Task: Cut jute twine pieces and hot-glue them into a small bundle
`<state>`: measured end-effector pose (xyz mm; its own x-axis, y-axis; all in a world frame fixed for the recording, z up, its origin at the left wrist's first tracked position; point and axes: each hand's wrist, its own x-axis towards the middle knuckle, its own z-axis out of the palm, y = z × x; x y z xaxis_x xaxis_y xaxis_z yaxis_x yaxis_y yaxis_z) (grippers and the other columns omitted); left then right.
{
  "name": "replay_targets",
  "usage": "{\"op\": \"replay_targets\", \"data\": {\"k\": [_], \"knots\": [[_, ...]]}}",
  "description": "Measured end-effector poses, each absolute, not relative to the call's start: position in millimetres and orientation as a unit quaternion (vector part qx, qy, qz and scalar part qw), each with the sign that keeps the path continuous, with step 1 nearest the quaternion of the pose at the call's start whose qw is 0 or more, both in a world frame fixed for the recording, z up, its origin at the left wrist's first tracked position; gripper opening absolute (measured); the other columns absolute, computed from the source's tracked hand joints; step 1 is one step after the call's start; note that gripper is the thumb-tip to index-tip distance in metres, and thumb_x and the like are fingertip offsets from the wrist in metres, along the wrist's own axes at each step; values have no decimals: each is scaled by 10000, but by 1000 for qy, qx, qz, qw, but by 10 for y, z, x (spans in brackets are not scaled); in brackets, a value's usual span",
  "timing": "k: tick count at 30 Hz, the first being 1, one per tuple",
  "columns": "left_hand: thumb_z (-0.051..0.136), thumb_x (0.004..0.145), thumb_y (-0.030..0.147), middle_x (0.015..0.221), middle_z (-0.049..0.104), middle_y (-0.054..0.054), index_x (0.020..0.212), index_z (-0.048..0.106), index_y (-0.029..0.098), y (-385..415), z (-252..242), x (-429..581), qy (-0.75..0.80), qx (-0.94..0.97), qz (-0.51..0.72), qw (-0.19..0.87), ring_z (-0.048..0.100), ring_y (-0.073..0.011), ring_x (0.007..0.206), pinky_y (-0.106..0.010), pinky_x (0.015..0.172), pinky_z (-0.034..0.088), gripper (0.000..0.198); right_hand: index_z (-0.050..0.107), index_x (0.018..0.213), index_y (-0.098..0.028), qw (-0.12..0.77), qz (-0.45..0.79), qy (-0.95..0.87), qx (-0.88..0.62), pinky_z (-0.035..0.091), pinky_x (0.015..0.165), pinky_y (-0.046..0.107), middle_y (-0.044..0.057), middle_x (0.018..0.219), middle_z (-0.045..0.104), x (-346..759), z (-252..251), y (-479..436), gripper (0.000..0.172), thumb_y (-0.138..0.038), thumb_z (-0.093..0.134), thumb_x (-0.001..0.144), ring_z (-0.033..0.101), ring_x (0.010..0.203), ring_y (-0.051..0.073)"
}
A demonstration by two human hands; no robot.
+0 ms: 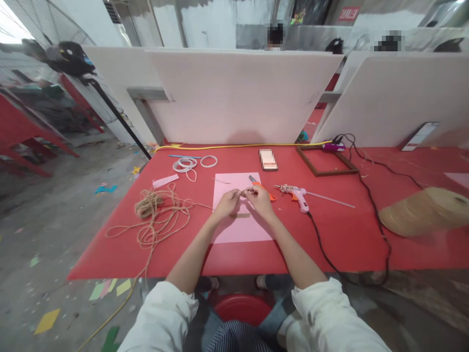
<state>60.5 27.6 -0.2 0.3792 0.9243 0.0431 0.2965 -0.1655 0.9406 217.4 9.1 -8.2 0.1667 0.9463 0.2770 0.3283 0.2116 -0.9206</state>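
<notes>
My left hand (227,203) and my right hand (259,201) meet over a pink sheet of paper (234,232), fingers pinched together. Between the fingertips is a small brown bit that looks like jute twine (242,193); its exact shape is mostly hidden. From the loose twine bundle (148,204) on the left, a strand runs to my left wrist. Below my hands a short brown strip (242,215) lies on the paper. An orange-handled cutting tool (271,196), its metal end pointing away, lies partly behind my right hand. Right of it rests a pink glue gun (301,198) with a glue stick.
On the red table (234,264) are white cord coils (185,165), a phone (268,160), a brown frame (326,172) and a tan rounded object (425,212). Black cables (373,205) cross the right side. White panels (238,98) stand behind; people's heads show beyond.
</notes>
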Motion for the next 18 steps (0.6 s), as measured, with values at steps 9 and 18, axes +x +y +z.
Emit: {"op": "replay_targets", "data": {"k": [9, 18], "knots": [[480, 925, 398, 687, 641, -20, 739, 598, 202, 220, 71, 563, 468, 734, 292, 396, 563, -180, 680, -295, 726, 431, 295, 711, 757, -199, 490, 271, -599, -572, 450, 750, 329, 51, 813, 704, 2196, -95, 88, 169, -331, 622, 813, 590, 756, 186], [420, 959, 571, 603, 461, 28, 690, 442, 213, 159, 78, 586, 423, 704, 315, 476, 432, -116, 574, -249, 590, 432, 448, 775, 990, -208, 544, 364, -540, -529, 499, 697, 310, 62, 948, 721, 2210, -113, 81, 370, -509, 613, 848, 581, 763, 170]]}}
